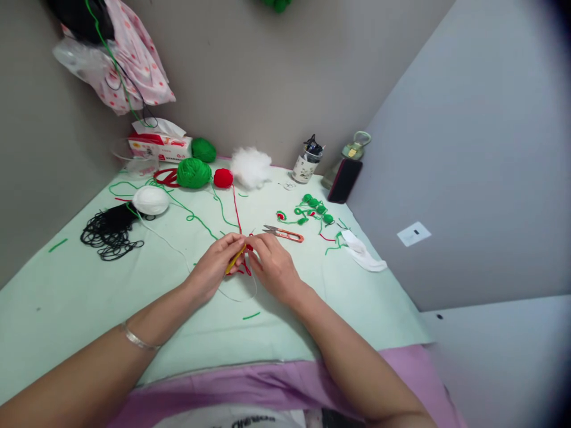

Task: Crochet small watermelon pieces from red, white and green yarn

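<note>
Both hands meet over the middle of the table. My left hand (219,260) is closed around a yellow-handled crochet hook (235,260), which slants up toward the other hand. A small red crochet piece (250,247) sits at the fingertips of my right hand (273,261), which is closed on it; the fingers partly hide it. Red yarn runs from this spot back to a red yarn ball (223,178). White yarn loops below the hands and leads left to a white yarn ball (151,200). Orange thread snips (285,233) lie just beyond my right hand.
Green yarn balls (194,173), white stuffing (251,167) and a tissue box (159,147) stand at the back. Black yarn (109,229) lies left. Green crocheted pieces (317,207), a phone (345,181), a bottle (355,148) and a pen cup (306,166) are right.
</note>
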`<state>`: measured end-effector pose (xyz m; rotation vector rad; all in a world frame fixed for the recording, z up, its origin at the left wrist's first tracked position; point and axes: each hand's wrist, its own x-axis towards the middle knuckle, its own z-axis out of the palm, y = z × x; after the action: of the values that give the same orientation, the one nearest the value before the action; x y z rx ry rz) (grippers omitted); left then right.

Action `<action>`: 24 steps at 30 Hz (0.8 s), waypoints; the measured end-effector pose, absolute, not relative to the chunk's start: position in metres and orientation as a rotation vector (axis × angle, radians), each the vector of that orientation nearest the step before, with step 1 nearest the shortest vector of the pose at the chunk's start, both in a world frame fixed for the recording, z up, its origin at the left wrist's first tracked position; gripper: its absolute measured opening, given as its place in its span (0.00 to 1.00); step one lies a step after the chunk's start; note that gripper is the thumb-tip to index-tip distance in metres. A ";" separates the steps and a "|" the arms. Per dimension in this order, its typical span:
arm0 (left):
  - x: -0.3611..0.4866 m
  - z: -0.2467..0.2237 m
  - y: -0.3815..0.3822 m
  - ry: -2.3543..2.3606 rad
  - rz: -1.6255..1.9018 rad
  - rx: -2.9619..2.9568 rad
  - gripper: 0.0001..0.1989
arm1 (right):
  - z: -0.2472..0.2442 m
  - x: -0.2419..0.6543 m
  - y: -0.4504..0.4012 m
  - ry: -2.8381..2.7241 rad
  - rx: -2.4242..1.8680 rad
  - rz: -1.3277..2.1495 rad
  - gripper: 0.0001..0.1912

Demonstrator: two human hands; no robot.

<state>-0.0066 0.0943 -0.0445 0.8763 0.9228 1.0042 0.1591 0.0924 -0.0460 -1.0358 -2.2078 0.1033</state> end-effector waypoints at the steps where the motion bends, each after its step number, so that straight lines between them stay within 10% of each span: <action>1: -0.007 -0.045 0.095 0.925 1.002 0.876 0.13 | -0.044 0.161 0.092 -2.154 -1.020 0.201 0.13; 24: -0.009 -0.048 0.096 1.015 1.079 0.986 0.15 | -0.040 0.169 0.098 -1.784 -1.246 0.776 0.07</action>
<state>-0.0086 0.0965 -0.0477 0.9859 1.0154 1.0793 0.1686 0.0982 -0.0399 -1.2459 -1.7837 0.7760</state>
